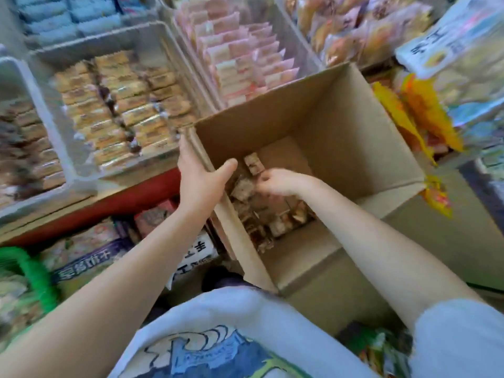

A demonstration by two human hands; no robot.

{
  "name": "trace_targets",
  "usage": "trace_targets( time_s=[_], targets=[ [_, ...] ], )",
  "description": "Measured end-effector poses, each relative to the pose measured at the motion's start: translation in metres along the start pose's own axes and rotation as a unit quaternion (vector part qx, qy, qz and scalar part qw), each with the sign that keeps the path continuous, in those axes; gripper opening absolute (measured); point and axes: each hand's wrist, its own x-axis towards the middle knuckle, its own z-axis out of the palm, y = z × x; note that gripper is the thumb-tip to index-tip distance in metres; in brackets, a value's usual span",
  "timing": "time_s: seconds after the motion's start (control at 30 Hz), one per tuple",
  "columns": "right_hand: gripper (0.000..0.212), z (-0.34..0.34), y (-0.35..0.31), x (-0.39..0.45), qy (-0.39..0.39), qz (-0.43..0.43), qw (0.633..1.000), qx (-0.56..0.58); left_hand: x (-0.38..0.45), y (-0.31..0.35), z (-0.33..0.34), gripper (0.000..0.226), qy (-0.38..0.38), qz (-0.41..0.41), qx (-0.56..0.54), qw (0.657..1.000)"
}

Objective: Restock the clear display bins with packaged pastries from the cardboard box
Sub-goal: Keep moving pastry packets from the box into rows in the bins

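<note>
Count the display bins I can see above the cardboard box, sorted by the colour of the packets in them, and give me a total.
Blue packets: 1 bin
Tan packets: 1 bin
Pink packets: 1 bin
Golden pastries: 1 bin
Brown packets: 1 bin
Total: 5 bins

Left hand (200, 178) clasped with thumb apart; right hand (278, 182) reaches down, fingers curled.

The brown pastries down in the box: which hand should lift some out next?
The right hand, probably. It is already down inside the cardboard box with its fingers curled among the packaged pastries. The left hand grips the box's wall, seemingly steadying it.
</note>
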Motion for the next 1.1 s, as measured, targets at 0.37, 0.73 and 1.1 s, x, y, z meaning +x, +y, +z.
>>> trace_targets(
  time_s=[0.37, 0.73, 1.1],
  targets=[
    [0.045, 0.044, 0.045, 0.090, -0.036, 0.059, 0.973, -0.222, 0.006, -0.010, 0.013, 0.072, 0.010, 0.003, -0.109, 0.994],
    [0.040, -0.025, 0.007, 0.055, -0.203, -0.035, 0.960, 0.188, 0.009, -0.012, 0.004, 0.082, -0.018, 0.009, -0.070, 0.997],
    [0.056, -0.054, -0.148, -0.028, -0.251, -0.316, 0.787, 0.466, 0.031, -0.028, -0.155, 0.024, 0.159, 0.123, 0.030, 0.979]
  ],
)
